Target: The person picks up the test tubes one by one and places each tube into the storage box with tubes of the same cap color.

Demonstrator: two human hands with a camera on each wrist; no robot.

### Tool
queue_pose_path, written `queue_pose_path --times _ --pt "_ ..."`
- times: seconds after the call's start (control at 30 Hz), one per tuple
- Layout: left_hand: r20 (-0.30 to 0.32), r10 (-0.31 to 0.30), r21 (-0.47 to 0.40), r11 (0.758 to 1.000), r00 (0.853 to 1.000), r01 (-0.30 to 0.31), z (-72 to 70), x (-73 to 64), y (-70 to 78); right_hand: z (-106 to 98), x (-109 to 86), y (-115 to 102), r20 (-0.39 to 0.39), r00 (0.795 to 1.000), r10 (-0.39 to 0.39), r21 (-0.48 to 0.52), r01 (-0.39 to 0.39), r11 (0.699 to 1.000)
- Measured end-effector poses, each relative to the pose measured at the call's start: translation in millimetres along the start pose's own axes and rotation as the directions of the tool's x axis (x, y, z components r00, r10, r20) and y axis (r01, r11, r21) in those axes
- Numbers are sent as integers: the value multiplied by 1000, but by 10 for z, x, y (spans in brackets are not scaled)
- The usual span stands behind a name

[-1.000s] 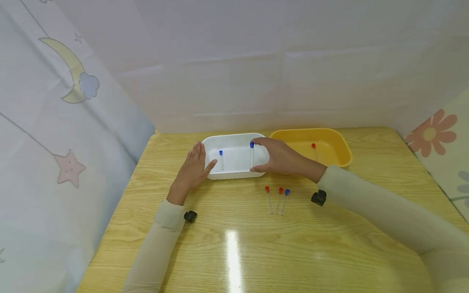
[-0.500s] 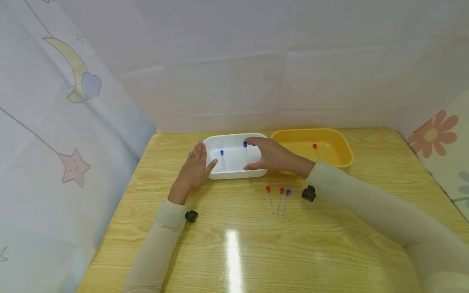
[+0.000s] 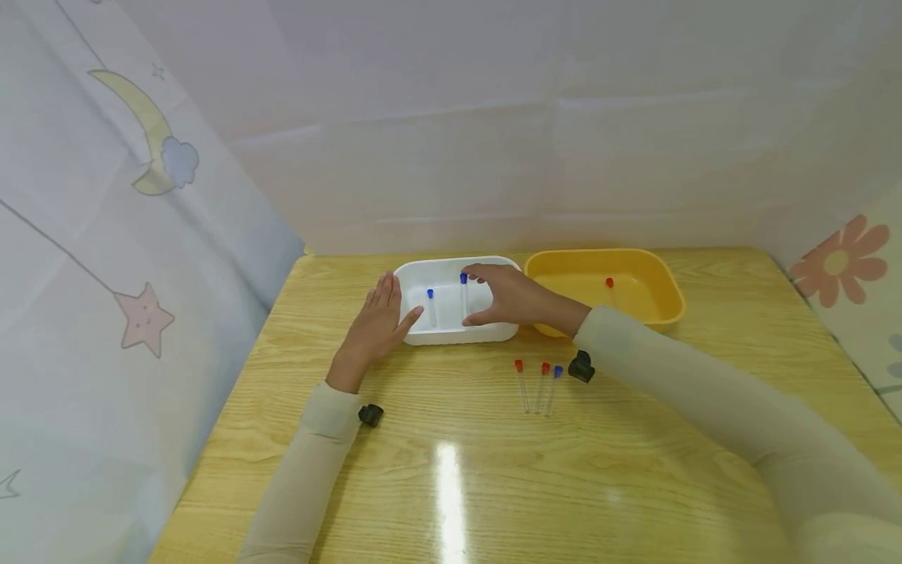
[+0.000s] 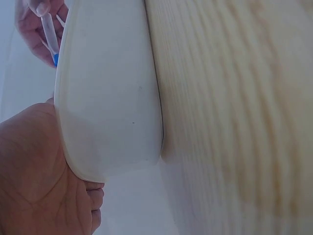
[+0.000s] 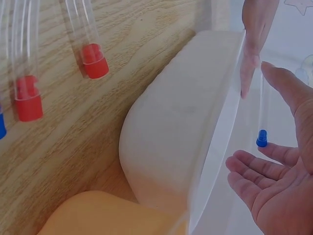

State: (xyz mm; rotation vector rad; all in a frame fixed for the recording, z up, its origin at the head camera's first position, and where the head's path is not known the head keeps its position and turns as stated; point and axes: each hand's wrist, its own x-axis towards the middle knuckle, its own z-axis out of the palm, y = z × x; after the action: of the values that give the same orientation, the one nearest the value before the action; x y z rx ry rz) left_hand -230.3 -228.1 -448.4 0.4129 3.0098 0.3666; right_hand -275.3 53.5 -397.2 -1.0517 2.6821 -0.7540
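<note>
In the head view my left hand (image 3: 373, 325) lies against the left end of a white tray (image 3: 458, 338), fingers straight and thumb spread over the front rim. My right hand (image 3: 514, 294) pinches a clear test tube (image 3: 464, 299) with a blue cap, thumb at the bottom end and index finger at the cap. The right wrist view shows that tube (image 5: 264, 105) held by its two ends over the white tray, the other fingers loosely bent below. A second blue-capped tube (image 3: 433, 309) lies inside the tray, to the left of the held one.
A yellow tray (image 3: 651, 286) stands right of the white one, with a red-capped tube (image 3: 611, 291) in it. On the wooden table (image 3: 395, 486), in front of the trays, lie two red-capped tubes (image 3: 523, 388) and a blue-capped tube (image 3: 553, 390). Printed curtains hang behind and beside.
My right hand has moved left over the white tray with the blue-capped test tube, closer to the tube lying there. The left hand stays against the tray's left end.
</note>
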Motion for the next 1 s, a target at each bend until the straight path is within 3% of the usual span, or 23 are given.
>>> queue_pose_path --times 0.27,0.77,1.0 --pt "1 -2 9 1000 1000 2 1 -2 21 39 66 32 -7 1000 -21 13 21 1000" --pt "1 -5 5 1000 1000 5 -6 -17 23 126 198 30 59 995 79 -50 -77 996" --pt "3 -4 -1 1000 1000 4 -13 -20 27 164 261 -5 78 995 59 -77 -53 996"
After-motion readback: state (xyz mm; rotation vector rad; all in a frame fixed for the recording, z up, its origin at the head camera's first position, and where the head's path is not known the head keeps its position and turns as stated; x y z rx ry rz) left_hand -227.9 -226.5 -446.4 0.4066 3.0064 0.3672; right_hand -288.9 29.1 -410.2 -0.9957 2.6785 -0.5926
